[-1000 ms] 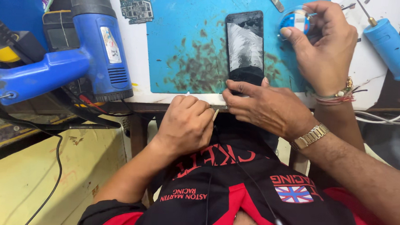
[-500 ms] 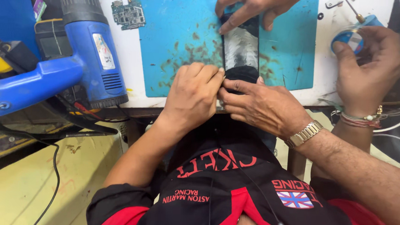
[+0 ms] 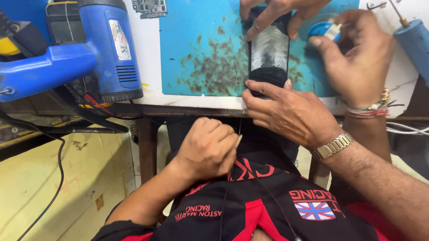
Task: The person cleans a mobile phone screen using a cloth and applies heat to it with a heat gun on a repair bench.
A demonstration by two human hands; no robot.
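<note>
On teal mat [image 3: 199, 41]: one phone [image 3: 269, 55], four hands.

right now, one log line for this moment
left hand: fisted off bench | right hand: fingertips on phone lower end | another person's hand: holds top end

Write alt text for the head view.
The person's right hand presses the near end of a black phone on a teal mat; their left hand is fisted below the table edge. Another person's hand grips the phone's far end.

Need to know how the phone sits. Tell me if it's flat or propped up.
Flat. The phone lies screen-up on the mat, its glass catching glare; the right hand presses its near end, another person's hand its far end.
</note>
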